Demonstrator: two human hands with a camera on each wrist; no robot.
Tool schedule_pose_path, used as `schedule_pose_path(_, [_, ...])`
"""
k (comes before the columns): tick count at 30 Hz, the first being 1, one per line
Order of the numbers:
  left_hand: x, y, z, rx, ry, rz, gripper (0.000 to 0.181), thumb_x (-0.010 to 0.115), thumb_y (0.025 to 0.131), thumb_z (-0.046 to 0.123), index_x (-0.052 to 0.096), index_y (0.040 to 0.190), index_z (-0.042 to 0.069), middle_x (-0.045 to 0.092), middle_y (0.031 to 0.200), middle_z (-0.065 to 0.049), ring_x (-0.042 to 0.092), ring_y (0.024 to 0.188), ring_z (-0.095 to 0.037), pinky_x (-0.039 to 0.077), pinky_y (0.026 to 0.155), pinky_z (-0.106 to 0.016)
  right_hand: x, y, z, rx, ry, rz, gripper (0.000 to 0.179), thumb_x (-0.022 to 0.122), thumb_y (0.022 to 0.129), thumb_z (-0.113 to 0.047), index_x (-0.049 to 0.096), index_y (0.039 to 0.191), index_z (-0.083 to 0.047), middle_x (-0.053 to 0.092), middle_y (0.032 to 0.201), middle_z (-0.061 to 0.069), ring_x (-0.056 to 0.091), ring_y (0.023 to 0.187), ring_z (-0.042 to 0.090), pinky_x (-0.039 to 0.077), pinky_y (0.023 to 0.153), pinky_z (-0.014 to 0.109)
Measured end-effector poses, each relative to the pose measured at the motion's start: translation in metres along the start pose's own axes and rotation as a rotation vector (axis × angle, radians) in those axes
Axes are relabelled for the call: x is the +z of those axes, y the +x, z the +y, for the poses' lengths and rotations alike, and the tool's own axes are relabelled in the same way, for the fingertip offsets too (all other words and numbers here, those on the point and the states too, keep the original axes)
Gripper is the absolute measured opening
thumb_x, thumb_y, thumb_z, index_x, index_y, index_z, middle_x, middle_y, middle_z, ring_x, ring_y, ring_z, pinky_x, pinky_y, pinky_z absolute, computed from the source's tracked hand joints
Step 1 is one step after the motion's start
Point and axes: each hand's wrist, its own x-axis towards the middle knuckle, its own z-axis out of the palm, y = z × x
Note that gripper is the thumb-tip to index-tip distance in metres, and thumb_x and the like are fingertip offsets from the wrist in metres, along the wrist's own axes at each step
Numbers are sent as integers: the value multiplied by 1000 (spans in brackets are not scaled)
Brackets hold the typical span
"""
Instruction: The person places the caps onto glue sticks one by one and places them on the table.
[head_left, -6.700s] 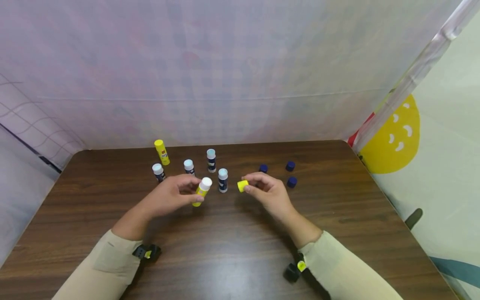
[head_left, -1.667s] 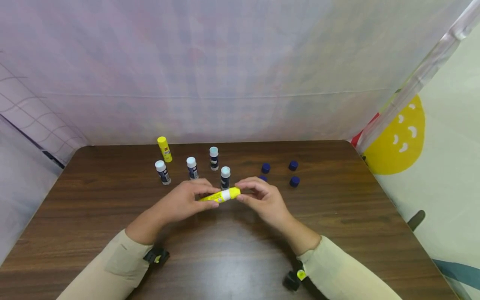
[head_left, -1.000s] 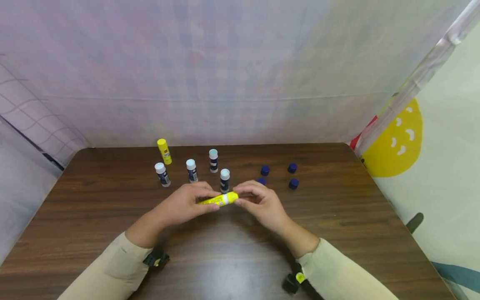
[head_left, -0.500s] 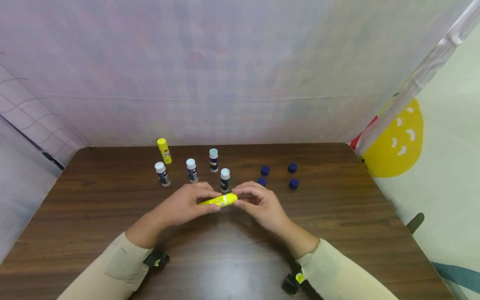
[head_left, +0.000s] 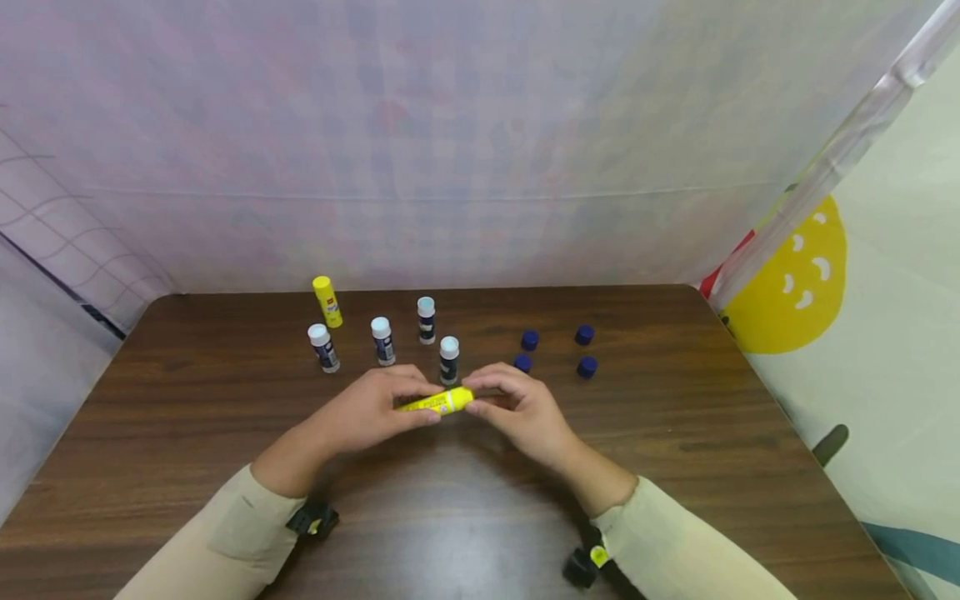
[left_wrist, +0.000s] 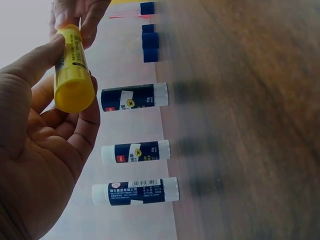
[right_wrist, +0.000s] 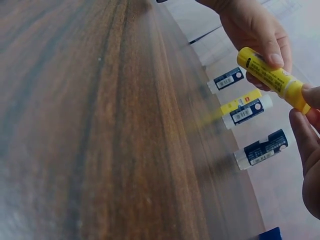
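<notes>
In the head view my left hand (head_left: 363, 408) holds a yellow glue stick (head_left: 433, 403) by its body, tilted slightly up to the right above the table. The fingertips of my right hand (head_left: 528, 412) pinch its yellow cap (head_left: 463, 397), which sits over the right end. A thin white band shows between cap and body. The right wrist view shows the same cap (right_wrist: 297, 96) between thumb and finger. From the left wrist, the round base of the glue stick (left_wrist: 74, 95) faces the camera. Just behind the hands stands an uncapped navy glue stick (head_left: 449, 362).
More navy glue sticks with white tops, such as one at the left (head_left: 324, 350), stand on the brown table (head_left: 675, 450). A capped yellow glue stick (head_left: 327, 302) is at the back left. Several dark blue caps (head_left: 587, 367) lie to the right. A curtain (head_left: 480, 167) hangs behind.
The yellow cap, held apart in my right hand at first, came onto the glue stick's end. The white band then narrowed. Over the last half second almost nothing moved.
</notes>
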Motion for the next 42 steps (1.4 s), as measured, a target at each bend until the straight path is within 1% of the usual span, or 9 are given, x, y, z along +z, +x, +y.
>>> schedule_pose_path(7, [0, 0, 1, 7, -6, 5, 36, 75, 97, 35, 74, 129, 18, 69, 107, 8, 58, 87, -8, 52, 76, -25, 0, 0, -2, -6, -6, -5, 24, 77, 91, 0, 75, 115, -2, 70, 121, 14, 67, 112, 14, 63, 88, 32])
schedule_pose_path(16, [2, 1, 0, -10, -19, -7, 35, 75, 96, 35, 75, 128, 18, 69, 106, 9, 58, 87, -8, 52, 76, -25, 2, 0, 0, -22, 0, -4, 23, 77, 90, 1, 75, 114, 0, 70, 115, 16, 70, 105, 14, 63, 87, 31])
schedule_pose_path(21, [2, 0, 1, 3, -14, 3, 35, 76, 96, 33, 75, 128, 17, 68, 105, 8, 58, 87, -8, 52, 75, -25, 3, 0, -1, -18, 4, 2, 23, 77, 90, 2, 75, 112, 1, 70, 112, 17, 71, 102, 14, 63, 86, 31])
schedule_pose_path(26, [3, 0, 2, 20, -18, 14, 35, 75, 97, 33, 75, 128, 17, 68, 105, 8, 57, 87, -7, 51, 75, -24, 3, 0, -2, -4, -4, 22, 22, 78, 90, 1, 76, 112, 1, 70, 109, 16, 70, 99, 11, 63, 85, 30])
schedule_pose_path(34, [4, -1, 2, 26, -14, 24, 34, 75, 97, 32, 75, 128, 17, 68, 104, 8, 57, 85, -7, 51, 74, -24, 5, -1, -1, 10, -9, 33, 23, 78, 90, 0, 76, 112, 1, 70, 106, 15, 70, 96, 10, 63, 84, 29])
schedule_pose_path(42, [5, 0, 3, 40, 17, 33, 35, 74, 98, 31, 74, 129, 16, 68, 106, 7, 57, 87, -6, 52, 76, -24, 4, 0, -1, 5, -21, 48, 22, 79, 90, -2, 76, 111, 1, 70, 105, 14, 70, 95, 13, 63, 83, 28])
